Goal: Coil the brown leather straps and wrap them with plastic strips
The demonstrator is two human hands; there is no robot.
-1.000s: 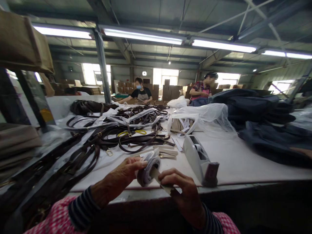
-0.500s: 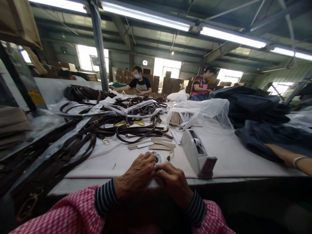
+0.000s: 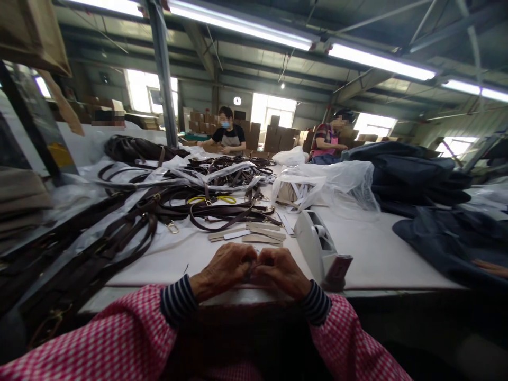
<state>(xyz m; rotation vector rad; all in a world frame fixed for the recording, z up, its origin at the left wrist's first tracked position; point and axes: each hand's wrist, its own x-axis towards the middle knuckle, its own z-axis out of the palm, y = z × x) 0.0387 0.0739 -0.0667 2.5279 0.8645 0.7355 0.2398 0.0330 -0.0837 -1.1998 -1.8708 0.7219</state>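
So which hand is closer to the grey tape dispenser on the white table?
Right. The right hand lies just beside the grey tape dispenser, on its left; the left hand sits beyond it, farther left.

Pink-and-white checked sleeves (image 3: 119,344) end in navy-striped cuffs (image 3: 177,299).

Both hands meet at the near edge of the worktop (image 3: 373,254), the left hand (image 3: 224,267) touching the right hand (image 3: 280,270). A tape dispenser (image 3: 321,246) stands just right of them. Straps (image 3: 159,211) lie heaped behind and left, card strips (image 3: 257,234) between, a plastic bag (image 3: 333,182) beyond the dispenser.
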